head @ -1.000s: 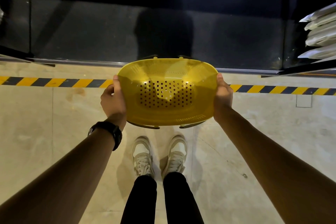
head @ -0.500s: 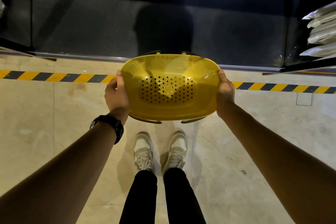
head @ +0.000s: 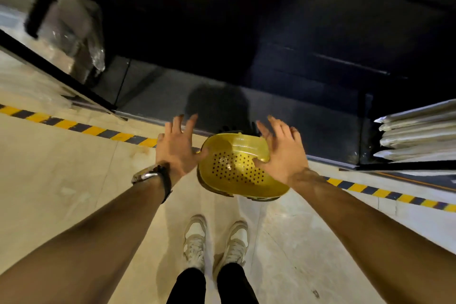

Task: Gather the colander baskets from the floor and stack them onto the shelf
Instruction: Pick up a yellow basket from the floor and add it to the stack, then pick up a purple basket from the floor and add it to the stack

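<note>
While blurred by motion, seen mid-air: yellow colander basket (head: 243, 168), tilted, between both hands above the pale floor (head: 74, 180), near the dark shelf edge (head: 320, 158). Left hand (head: 176, 149) spread wide, thumb at the rim. Right hand (head: 280, 153) likewise splayed, thumb touching the perforated inside. Neither grip closed around it.

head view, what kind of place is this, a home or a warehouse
Probably a warehouse or shop stockroom: yellow-and-black hazard tape lines the polished floor along dark low shelving, and flat plastic-wrapped packs are stacked at right.
</note>
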The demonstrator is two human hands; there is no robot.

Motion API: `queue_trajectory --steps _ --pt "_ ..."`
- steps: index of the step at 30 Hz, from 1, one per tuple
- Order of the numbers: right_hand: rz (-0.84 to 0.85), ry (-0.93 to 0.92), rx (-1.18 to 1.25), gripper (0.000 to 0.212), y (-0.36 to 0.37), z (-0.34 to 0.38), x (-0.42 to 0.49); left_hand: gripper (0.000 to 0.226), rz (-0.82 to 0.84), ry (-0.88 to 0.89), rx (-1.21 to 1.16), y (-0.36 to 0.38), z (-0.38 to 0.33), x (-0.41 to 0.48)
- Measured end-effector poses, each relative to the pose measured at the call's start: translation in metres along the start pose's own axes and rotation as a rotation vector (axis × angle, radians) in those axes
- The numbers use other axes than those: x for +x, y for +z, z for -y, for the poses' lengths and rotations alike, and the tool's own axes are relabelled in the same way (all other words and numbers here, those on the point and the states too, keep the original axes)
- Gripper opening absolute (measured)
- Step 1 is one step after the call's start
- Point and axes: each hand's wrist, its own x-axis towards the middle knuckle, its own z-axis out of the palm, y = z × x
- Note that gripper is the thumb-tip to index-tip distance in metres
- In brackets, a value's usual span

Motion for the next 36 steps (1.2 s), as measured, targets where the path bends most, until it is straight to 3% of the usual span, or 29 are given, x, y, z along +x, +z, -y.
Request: queue_trajectory --steps 8,15,27,36 --pt "-0.044 -0.197 -0.204 0.097 -0.117 0.084 -0.006 0.098 -0.122 0.097 0.313 -0.123 0.037 -0.042" --pt "-0.096 -0.29 -0.198 0.101 -0.195 0.136 -0.036 0.096 -0.194 -0.006 0.328 -0.213 0.049 -0.13" --pt "-0.173 -0.73 -0.233 0.099 -0.3 0.324 -0.093 0.085 -0.452 -0.546 0.252 -0.342 0.125 -0.369" --pt "-0.252 -0.982 -0.138 0.094 -0.338 0.488 -0.174 0.085 -0.565 -0.863 0.232 -0.372 0.209 -0.523"
